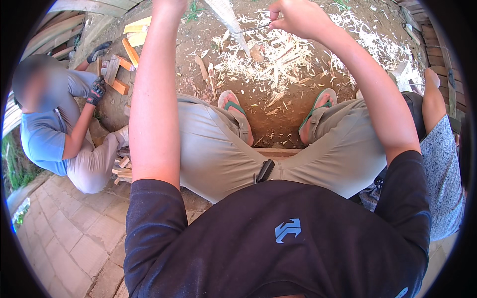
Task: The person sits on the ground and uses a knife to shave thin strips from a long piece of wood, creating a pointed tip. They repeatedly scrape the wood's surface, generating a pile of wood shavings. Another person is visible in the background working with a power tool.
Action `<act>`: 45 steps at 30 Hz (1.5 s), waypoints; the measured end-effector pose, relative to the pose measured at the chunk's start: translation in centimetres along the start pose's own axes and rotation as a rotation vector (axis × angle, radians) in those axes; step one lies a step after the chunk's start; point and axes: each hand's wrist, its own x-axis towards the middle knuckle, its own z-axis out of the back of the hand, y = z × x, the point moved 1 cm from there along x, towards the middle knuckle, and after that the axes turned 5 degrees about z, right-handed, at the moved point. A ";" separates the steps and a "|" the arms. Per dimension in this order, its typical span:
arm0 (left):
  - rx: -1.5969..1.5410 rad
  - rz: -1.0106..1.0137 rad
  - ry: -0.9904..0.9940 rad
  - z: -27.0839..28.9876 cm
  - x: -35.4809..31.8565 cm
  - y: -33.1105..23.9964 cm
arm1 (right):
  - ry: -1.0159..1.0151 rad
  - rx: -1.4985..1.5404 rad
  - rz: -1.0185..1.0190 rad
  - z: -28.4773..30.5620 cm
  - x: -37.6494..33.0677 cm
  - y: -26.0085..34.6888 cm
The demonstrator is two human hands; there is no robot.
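Mostly, our two arms frame the work, stretching toward the upper edge with a wide gap between them. Our left hand [170, 6] is cut off by that edge, so we cannot tell how far it is open or what it holds. Our right hand [297, 17] has its fingers curled closed on the end of a thin, dark, straight tool [253, 29]. The tool's other end overlaps the pale wood piece [224, 19], which comes in from the top between our hands and tapers downward; we cannot tell whether they touch.

Bare brown soil [272, 124] runs between our green-strapped sandals [233, 105], bounded by our knees on both sides. Beyond it lie curly, light shavings [280, 62], dry and ribbon-like, scattered thickly under the wood's narrow end.

To our left, near our arm, a co-worker [44, 144] in dark gloves sits beside blocky, orange-yellow timber [130, 52]. Close at our right is another person's patterned cloth [442, 171].
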 end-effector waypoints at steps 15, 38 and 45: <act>-0.032 0.001 0.012 -0.2 0.3 0.6 | -0.110 0.009 -0.015 0.5 -0.2 1.1; -0.065 0.069 -0.036 0.1 0.0 0.8 | -0.122 -0.054 -0.031 0.6 -0.8 2.4; -0.307 0.177 0.011 0.8 0.7 2.3 | -0.124 -0.068 -0.044 3.1 -0.9 2.6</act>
